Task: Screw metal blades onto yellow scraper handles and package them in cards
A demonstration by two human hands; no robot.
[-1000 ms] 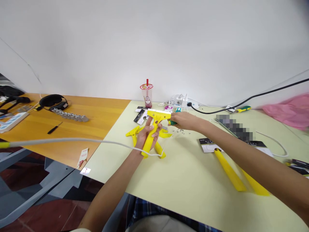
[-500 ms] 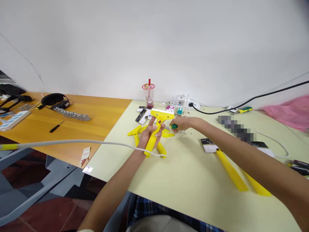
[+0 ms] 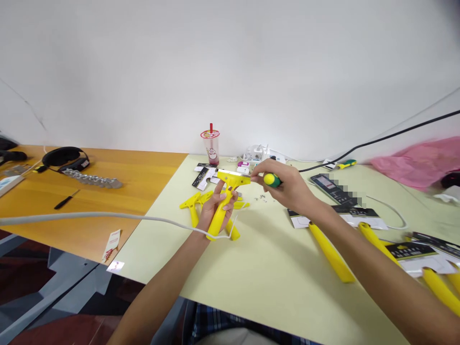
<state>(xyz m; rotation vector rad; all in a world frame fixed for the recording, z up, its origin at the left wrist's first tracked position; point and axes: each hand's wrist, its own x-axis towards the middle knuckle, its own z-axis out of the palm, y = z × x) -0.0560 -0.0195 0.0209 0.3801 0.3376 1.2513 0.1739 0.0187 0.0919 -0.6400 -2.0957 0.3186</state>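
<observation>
Item: yellow scraper (image 3: 215, 223), T-shaped, held up above the pale green table (image 3: 273, 287) in front of the person. Glossy yellow body; wide head uppermost, with a pale, silvery strip along its upper edge and 1 small dark spot near the head's left end; long handle slanting down to the left.

Left hand (image 3: 212, 209): wrapped round the scraper's handle, thumb in front. Right hand (image 3: 288, 183): curled about a green-and-yellow screwdriver (image 3: 272, 180), butt end showing; its fingertips reach the head's right end, though from where I stand I cannot tell whether they touch it.

In the way: a white cable (image 3: 151, 218), running across the left wrist and the low end of the handle; the right forearm, covering part of the packaging cards and yellow sleeves on that side.

Behind the hands: more yellow scrapers (image 3: 189, 201), lying partly hidden; small loose screws (image 3: 261, 197), scattered; black-and-white cards (image 3: 201, 177); lidded cup (image 3: 212, 152) with 1 red straw; white power strip (image 3: 259, 153), by the wall.

Right side: dark phone-like device (image 3: 325, 186), partly blurred; pink cloth (image 3: 419, 163).

Left side, wooden table (image 3: 154, 165): black headset (image 3: 64, 157); silvery linked metal piece (image 3: 94, 179); thin black screwdriver (image 3: 63, 202).
</observation>
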